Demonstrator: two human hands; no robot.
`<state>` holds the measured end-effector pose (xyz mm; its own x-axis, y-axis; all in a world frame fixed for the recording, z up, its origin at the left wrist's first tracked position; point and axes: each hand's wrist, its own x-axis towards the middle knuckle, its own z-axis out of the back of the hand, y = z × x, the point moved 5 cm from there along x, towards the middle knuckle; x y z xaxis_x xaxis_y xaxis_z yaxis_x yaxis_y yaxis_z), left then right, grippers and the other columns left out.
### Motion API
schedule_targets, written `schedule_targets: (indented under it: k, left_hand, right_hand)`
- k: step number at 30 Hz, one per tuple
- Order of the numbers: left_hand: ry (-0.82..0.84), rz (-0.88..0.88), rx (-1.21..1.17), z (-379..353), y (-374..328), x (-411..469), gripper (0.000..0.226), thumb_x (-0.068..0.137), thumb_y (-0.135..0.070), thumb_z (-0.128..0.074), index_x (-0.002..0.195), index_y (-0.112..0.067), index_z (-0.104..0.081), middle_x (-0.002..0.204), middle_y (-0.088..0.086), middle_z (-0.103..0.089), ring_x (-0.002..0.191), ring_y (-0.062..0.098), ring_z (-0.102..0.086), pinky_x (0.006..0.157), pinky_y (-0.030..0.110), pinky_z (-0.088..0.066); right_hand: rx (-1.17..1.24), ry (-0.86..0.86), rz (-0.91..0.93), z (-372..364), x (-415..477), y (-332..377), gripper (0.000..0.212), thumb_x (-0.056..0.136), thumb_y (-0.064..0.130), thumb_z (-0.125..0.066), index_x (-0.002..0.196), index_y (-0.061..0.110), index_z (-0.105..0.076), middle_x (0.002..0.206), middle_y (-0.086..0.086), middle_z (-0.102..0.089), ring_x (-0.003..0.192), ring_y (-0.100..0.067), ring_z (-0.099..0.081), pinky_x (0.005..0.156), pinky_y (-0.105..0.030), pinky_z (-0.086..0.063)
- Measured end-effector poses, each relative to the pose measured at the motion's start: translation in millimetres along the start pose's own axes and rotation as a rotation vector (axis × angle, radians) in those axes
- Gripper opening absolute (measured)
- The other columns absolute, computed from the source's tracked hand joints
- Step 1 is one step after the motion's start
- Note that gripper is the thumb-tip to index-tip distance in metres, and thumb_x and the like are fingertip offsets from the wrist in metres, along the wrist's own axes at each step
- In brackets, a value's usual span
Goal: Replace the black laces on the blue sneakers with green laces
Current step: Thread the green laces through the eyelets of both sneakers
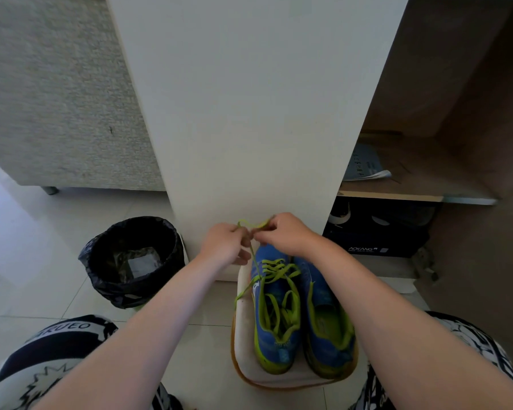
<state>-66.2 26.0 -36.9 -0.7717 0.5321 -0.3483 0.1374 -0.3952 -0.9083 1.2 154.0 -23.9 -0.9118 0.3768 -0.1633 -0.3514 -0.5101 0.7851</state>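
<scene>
On the pale tile floor point(57, 294) by a white pillar point(249, 113) and lined bin point(132, 261), our left hand point(224, 247) and right hand point(282, 233) pinch the green lace point(253, 224) above the blue sneakers point(302, 315) on a stool point(245, 350).

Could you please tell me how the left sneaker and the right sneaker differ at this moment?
The left sneaker has a green lace criss-crossed over its tongue; the right sneaker shows none where visible. The left sneaker's lace runs up to the left hand and right hand, which pinch it; no hand holds the right sneaker. Both are blue with yellow-green trim, side by side on a white stool.
</scene>
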Motion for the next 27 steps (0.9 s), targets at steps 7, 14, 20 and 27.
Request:
schedule_targets:
  k: [7, 14, 20, 27]
  left_hand:
    - [-0.104, -0.165, -0.248, 10.1, -17.5, -6.9, 0.025, 0.100, -0.010, -0.044, 0.092, -0.001, -0.066, 0.072, 0.007, -0.056, 0.054, 0.021, -0.057, 0.056, 0.031, -0.056]
    - [-0.008, 0.165, 0.047, 2.6, 0.4, -8.1, 0.021, 0.092, 0.000, -0.038, 0.087, -0.013, -0.054, 0.095, 0.010, -0.063, 0.059, 0.021, -0.056, 0.055, 0.028, -0.044]
    - [0.312, 0.219, 0.276, -19.1, 24.3, -13.8, 0.020, 0.094, -0.013, -0.058, 0.112, -0.009, -0.065, 0.102, 0.010, -0.067, 0.061, 0.017, -0.064, 0.048, 0.020, -0.044]
    - [0.176, 0.156, 0.179, -16.9, 30.0, -2.0, 0.020, 0.097, -0.007, -0.048, 0.091, -0.004, -0.067, 0.079, 0.012, -0.069, 0.059, 0.021, -0.064, 0.054, 0.028, -0.057]
  right_hand:
    - [-0.249, 0.268, -0.056, -21.3, -8.8, -3.1, 0.019, 0.089, 0.029, -0.069, 0.088, 0.011, -0.077, 0.062, 0.008, -0.059, 0.057, -0.006, -0.051, 0.057, -0.021, -0.039]
    - [-0.135, 0.071, 0.035, -14.8, -0.3, 5.3, 0.033, 0.088, 0.034, -0.072, 0.060, 0.018, -0.067, 0.042, 0.008, -0.048, 0.041, -0.003, -0.038, 0.051, -0.022, -0.033]
    - [0.131, -0.064, 0.072, -10.0, 0.9, 11.3, 0.031, 0.091, 0.023, -0.072, 0.070, 0.000, -0.070, 0.051, 0.001, -0.053, 0.043, -0.001, -0.042, 0.052, -0.017, -0.038]
    - [0.079, 0.003, 0.001, -12.9, 1.2, 7.9, 0.024, 0.096, 0.020, -0.064, 0.089, 0.000, -0.075, 0.058, 0.016, -0.063, 0.053, 0.008, -0.053, 0.061, -0.013, -0.039]
